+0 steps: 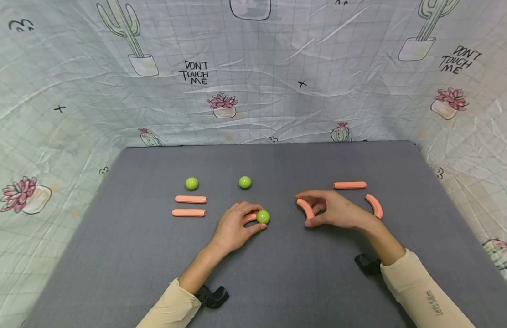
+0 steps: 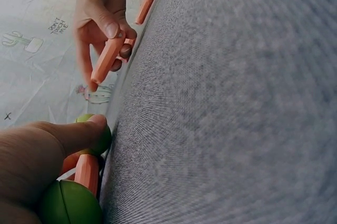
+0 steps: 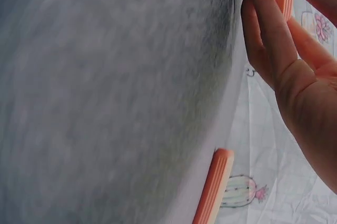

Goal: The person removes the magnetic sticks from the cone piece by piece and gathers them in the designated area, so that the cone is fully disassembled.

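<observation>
My left hand (image 1: 235, 226) is near the table's middle, thumb and fingers around a green ball (image 1: 263, 217). An orange curved piece (image 1: 250, 218) runs from that ball back under the fingers. In the left wrist view, the thumb presses on the ball (image 2: 101, 138); below it are a short orange stick (image 2: 87, 173) and a second green ball (image 2: 71, 204) near the palm, which the hand hides in the head view. To the right, my right hand (image 1: 336, 209) pinches a curved orange stick (image 1: 305, 208) between thumb and fingers, its end pointing toward the left hand.
Two straight orange sticks (image 1: 190, 199) lie left of the left hand. Behind are one green ball (image 1: 191, 183) and another green ball (image 1: 245, 182). At right lie a straight orange stick (image 1: 349, 185) and a curved orange stick (image 1: 374, 206), beside the right wrist. A printed curtain (image 1: 270, 118) encloses the grey table (image 1: 278, 282).
</observation>
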Motion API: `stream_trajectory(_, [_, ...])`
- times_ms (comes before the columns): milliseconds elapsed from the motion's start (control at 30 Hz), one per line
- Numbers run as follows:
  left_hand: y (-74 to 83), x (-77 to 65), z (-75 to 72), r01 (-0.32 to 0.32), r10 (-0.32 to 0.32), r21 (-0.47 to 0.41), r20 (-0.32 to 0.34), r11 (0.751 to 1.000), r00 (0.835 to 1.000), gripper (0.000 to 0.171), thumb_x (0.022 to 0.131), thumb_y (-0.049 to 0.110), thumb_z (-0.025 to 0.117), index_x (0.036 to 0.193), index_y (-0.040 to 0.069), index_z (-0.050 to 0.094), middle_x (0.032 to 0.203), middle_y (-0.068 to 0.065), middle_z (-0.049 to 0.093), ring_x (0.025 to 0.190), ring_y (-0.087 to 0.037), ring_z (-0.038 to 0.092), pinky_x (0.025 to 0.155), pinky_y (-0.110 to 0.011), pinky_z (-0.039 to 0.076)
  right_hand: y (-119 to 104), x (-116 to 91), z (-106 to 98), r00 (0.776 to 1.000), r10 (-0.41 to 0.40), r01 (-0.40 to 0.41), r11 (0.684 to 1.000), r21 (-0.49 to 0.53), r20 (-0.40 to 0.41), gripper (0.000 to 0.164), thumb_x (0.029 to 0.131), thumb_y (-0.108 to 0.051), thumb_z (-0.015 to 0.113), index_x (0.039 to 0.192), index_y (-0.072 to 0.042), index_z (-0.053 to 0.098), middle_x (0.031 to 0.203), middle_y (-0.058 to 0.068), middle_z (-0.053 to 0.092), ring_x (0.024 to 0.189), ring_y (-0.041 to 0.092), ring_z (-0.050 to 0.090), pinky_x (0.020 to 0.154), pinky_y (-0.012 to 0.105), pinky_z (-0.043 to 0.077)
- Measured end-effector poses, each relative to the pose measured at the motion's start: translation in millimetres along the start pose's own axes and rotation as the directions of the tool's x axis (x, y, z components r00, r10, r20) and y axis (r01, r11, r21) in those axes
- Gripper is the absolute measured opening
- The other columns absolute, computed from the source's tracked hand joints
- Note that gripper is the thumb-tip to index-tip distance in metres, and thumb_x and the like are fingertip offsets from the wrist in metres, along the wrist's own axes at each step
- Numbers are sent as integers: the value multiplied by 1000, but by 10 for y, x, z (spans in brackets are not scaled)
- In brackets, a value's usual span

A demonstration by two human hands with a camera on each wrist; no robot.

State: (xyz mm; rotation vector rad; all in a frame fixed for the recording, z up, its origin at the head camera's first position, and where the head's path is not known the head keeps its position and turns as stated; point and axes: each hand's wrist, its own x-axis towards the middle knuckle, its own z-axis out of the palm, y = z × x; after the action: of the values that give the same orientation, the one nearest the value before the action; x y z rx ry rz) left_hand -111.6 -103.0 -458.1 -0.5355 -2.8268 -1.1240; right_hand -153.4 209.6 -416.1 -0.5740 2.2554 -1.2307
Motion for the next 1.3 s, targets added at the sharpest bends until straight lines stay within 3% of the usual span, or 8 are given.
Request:
stream_trajectory(233, [-15, 11, -6, 1, -1, -1, 6, 1000, 1000, 35, 85, 31, 87, 117, 22, 75, 106, 4, 73, 91, -14, 59, 83, -35, 47, 62, -66, -69, 999, 21, -21, 1000, -10, -30, 75, 87, -23, 86, 152, -10, 52, 131, 15, 68, 103, 16, 75, 82, 26, 59])
stream_trajectory(500, [-23, 29, -29, -3, 3, -4, 8, 1000, 1000, 36, 84, 31, 88, 117, 22, 76, 107, 4, 74, 92, -14, 60, 84, -35, 48, 99, -186, -177, 998, 10, -12, 999, -45, -64, 73, 89, -23, 85, 152, -5, 52, 121, 15, 70, 98, 17, 73, 85, 25, 59])
stream_trajectory(733, [-44, 56, -52, -1, 1, -11, 16, 1000, 1000, 36, 84, 31, 88, 117, 22, 75, 108, 4, 74, 95, -15, 62, 86, -36, 49, 129, -303, -274, 991, 43, -51, 996, -66, -124, 74, 86, -25, 87, 151, -7, 53, 123, 15, 70, 97, 14, 74, 84, 24, 59])
stream_trajectory(967, [-59, 51, -34, -15, 15, -23, 17, 1000, 1000, 35, 84, 30, 88, 116, 21, 76, 108, 3, 74, 97, -17, 64, 91, -39, 49, 201, -416, -338, 987, 17, -29, 997, -74, -160, 75, 87, -21, 86, 150, -1, 52, 125, 19, 71, 97, 9, 72, 80, 25, 60])
stream_trajectory(1300, [-73, 59, -52, -4, 4, -16, 8, 1000, 1000, 36, 84, 30, 88, 117, 21, 76, 110, 3, 74, 101, -19, 64, 95, -41, 50, 186, -490, -422, 978, 23, -38, 997, -72, -207, 80, 88, -21, 85, 155, -3, 47, 128, 21, 65, 95, 9, 71, 77, 26, 60])
